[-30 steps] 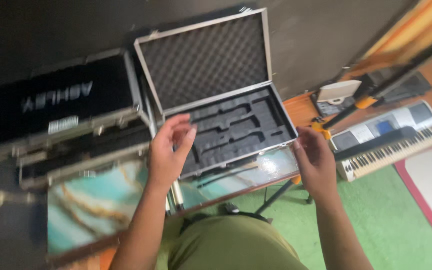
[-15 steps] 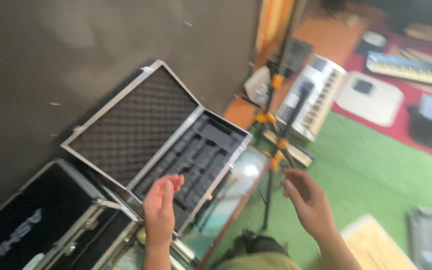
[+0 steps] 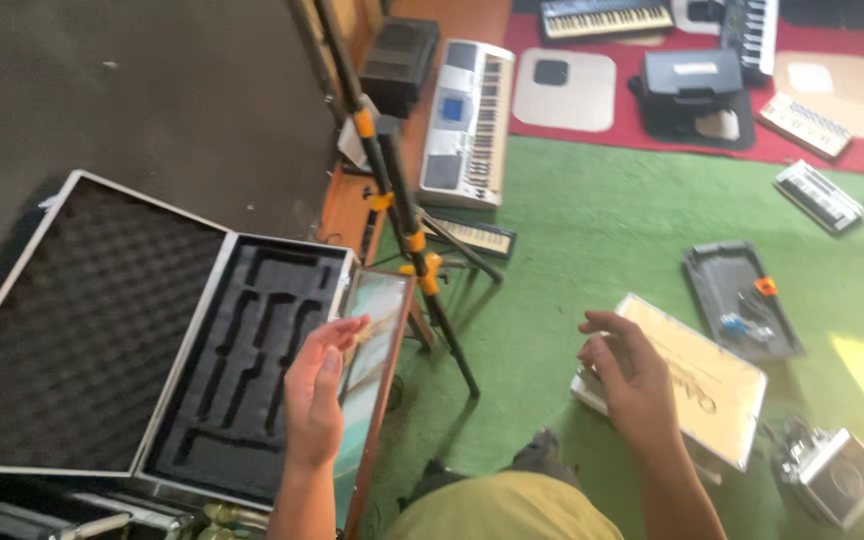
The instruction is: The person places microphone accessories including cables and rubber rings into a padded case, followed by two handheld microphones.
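An open aluminium case with black foam cut-outs lies on a marbled table at the left. My left hand hovers over the case's right edge, fingers apart, holding nothing. My right hand hangs open above a flat white box on the green carpet, not clearly touching it. A black stand with yellow clamps rises between the two hands.
A silver keyboard lies near the dark wall. More keyboards and pads sit on a red mat at the top. A dark tray with small parts and a small grey device lie on the carpet at the right.
The view has swung right and down, showing more green carpet and gear. My right hand has moved away from the case to above the white box. My left hand stays by the case.
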